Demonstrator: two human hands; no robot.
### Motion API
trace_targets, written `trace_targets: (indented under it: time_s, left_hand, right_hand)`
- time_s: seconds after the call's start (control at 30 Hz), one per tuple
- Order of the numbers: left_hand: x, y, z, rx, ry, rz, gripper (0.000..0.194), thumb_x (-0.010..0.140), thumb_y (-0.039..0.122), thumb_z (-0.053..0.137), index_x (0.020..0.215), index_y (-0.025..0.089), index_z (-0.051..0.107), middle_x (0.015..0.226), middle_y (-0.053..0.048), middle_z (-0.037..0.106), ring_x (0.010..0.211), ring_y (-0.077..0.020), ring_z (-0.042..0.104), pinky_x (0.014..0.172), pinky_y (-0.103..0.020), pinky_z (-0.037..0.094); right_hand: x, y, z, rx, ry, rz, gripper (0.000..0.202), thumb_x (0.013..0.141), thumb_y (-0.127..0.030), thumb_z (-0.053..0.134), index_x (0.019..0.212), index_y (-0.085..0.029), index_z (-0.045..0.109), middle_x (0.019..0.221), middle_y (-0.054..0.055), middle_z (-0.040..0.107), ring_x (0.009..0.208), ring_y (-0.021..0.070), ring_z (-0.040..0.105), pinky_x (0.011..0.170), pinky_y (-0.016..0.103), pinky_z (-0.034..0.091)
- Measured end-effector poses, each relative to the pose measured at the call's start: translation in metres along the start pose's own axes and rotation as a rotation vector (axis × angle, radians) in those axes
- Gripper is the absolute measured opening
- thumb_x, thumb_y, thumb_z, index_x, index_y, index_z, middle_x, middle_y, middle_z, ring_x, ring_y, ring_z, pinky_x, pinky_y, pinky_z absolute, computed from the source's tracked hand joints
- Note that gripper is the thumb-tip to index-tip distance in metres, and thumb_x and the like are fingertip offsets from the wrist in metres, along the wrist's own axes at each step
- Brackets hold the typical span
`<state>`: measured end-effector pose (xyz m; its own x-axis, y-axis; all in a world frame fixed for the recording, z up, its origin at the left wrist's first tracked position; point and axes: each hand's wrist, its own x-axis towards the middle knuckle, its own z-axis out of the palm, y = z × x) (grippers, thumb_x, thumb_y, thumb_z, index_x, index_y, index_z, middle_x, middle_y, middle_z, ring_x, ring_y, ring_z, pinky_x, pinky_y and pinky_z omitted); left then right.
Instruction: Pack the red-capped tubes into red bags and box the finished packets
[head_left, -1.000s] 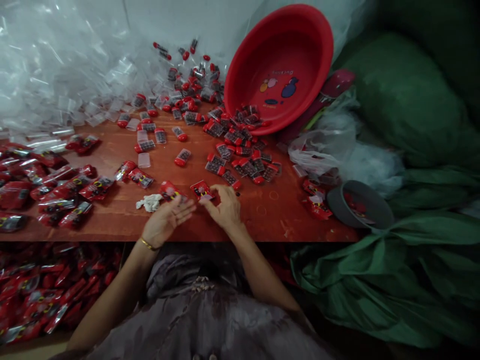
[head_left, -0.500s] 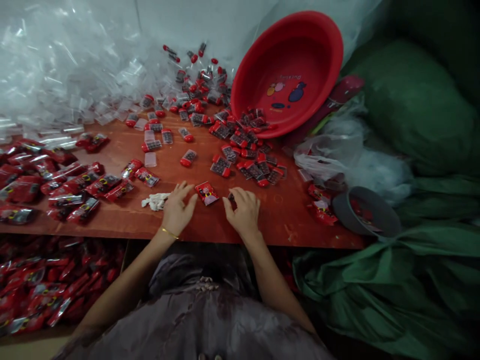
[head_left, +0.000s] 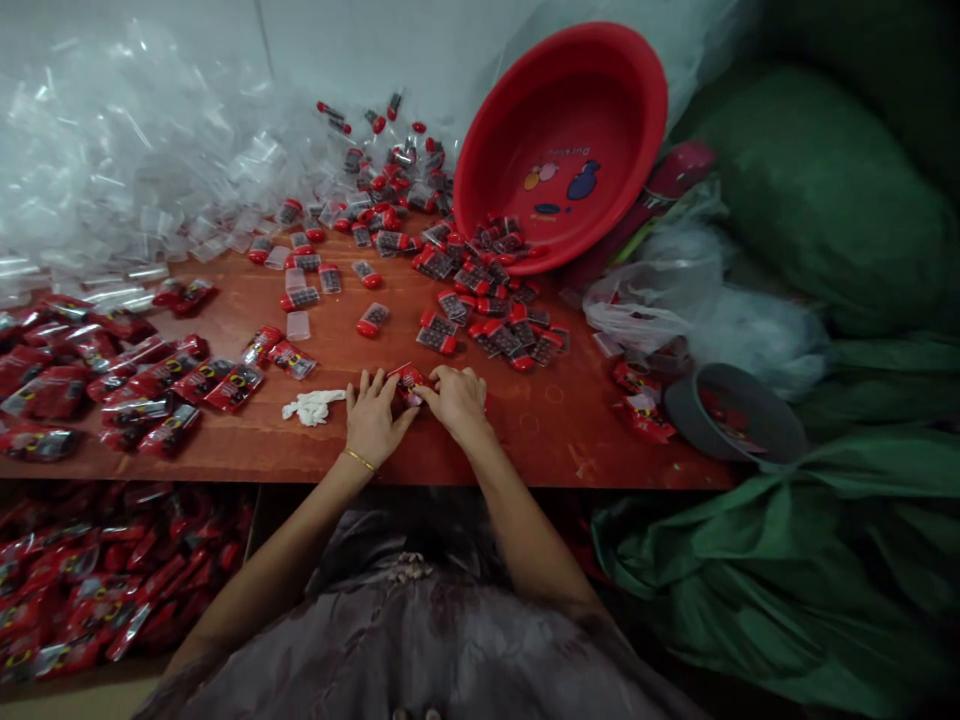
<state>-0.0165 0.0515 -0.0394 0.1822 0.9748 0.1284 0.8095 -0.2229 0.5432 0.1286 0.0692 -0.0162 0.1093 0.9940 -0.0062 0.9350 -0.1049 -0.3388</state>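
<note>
A small red printed card (head_left: 409, 381) lies on the table between my hands, partly covered by them. My left hand (head_left: 373, 418) rests at the card's left edge, fingers laid out and thumb apart. At the card's right side, my right hand (head_left: 459, 402) is closed, with thumb and forefinger on the card. A bit of red shows beyond the right hand's outer side; what it belongs to is hidden. Left of my left hand lies a crumpled white scrap (head_left: 313, 406). Ahead are small clear cases with red caps and dark contents (head_left: 373, 320).
A red basin (head_left: 480, 110) leans over the heap of cases. Filled red packets (head_left: 154, 375) cover the left side, more fill a box (head_left: 97, 580) below. Clear plastic sleeves (head_left: 142, 150) pile up behind. At right stand a grey bowl (head_left: 686, 410), plastic bags (head_left: 652, 295) and green sacks (head_left: 750, 540).
My right hand has moved left onto the card, and its fingers have closed in. My left hand has shifted slightly right to the card's edge. The view has shifted slightly.
</note>
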Motion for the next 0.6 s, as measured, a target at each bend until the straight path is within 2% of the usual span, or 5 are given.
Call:
trace_targets:
  time_s: [0.2, 0.3, 0.4, 0.5, 0.6]
  left_hand:
    - [-0.004, 0.005, 0.005, 0.095, 0.048, 0.018, 0.054, 0.085, 0.046, 0.047, 0.13, 0.018, 0.051, 0.139, -0.018, 0.046, 0.134, -0.0384, 0.03, 0.108, -0.057, 0.017]
    - [-0.005, 0.002, 0.004, 0.177, 0.066, 0.027, 0.045, 0.085, 0.04, 0.048, 0.126, 0.021, 0.056, 0.137, -0.015, 0.049, 0.133, -0.0375, 0.032, 0.107, -0.057, 0.02]
    - [-0.006, -0.002, -0.002, 0.169, 0.095, 0.033, 0.042, 0.085, 0.038, 0.05, 0.122, 0.022, 0.06, 0.135, -0.014, 0.052, 0.132, -0.0373, 0.034, 0.107, -0.058, 0.021]
    - [-0.006, -0.001, -0.01, 0.016, 0.173, 0.022, 0.046, 0.084, 0.042, 0.051, 0.12, 0.015, 0.06, 0.132, -0.017, 0.054, 0.131, -0.0356, 0.036, 0.107, -0.054, 0.025]
    - [0.001, 0.004, -0.014, -0.321, 0.207, -0.042, 0.053, 0.079, 0.043, 0.058, 0.122, 0.013, 0.057, 0.124, -0.015, 0.06, 0.125, -0.0302, 0.046, 0.103, -0.044, 0.035]
  right_hand:
    - [0.005, -0.004, -0.002, -0.04, -0.029, 0.016, 0.019, 0.085, -0.039, 0.056, 0.085, -0.023, 0.068, 0.091, 0.006, 0.072, 0.093, 0.0231, 0.058, 0.078, 0.035, 0.035]
    - [0.001, -0.002, 0.002, -0.018, 0.015, -0.017, 0.018, 0.087, -0.034, 0.053, 0.087, -0.023, 0.068, 0.093, 0.006, 0.072, 0.089, 0.0219, 0.06, 0.077, 0.034, 0.036]
    - [-0.006, 0.002, 0.006, 0.112, 0.108, -0.061, 0.016, 0.087, -0.029, 0.052, 0.088, -0.022, 0.066, 0.092, 0.005, 0.071, 0.086, 0.0199, 0.062, 0.077, 0.032, 0.037]
    - [-0.012, 0.007, 0.011, 0.327, 0.207, -0.084, 0.015, 0.085, -0.03, 0.052, 0.087, -0.02, 0.064, 0.083, 0.003, 0.07, 0.076, 0.0177, 0.062, 0.074, 0.03, 0.04]
    - [-0.013, 0.01, 0.016, 0.592, 0.244, -0.126, 0.017, 0.083, -0.035, 0.053, 0.086, -0.02, 0.061, 0.075, 0.001, 0.067, 0.067, 0.016, 0.061, 0.069, 0.027, 0.044]
